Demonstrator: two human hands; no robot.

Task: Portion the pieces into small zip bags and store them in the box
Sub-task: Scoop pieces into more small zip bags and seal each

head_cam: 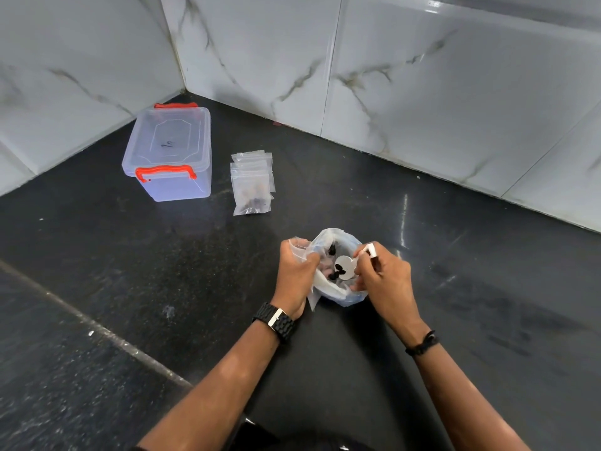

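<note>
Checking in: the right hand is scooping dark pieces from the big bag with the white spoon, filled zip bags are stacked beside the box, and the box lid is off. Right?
Not quite: the head view shows the lid closed on the box. The rest stands: the right hand holds the white spoon in the big bag, zip bags stacked beside the box.

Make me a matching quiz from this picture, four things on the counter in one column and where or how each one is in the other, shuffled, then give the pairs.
Things:
1. storage box
2. stack of small zip bags
3. white scoop
4. wristwatch

States:
A. on the left wrist
B. held by the right hand, dark pieces in its bowl
C. lid on, in the corner by the tiled wall
D. lying on the counter right of the box

Pairs: 1-C, 2-D, 3-B, 4-A
</note>
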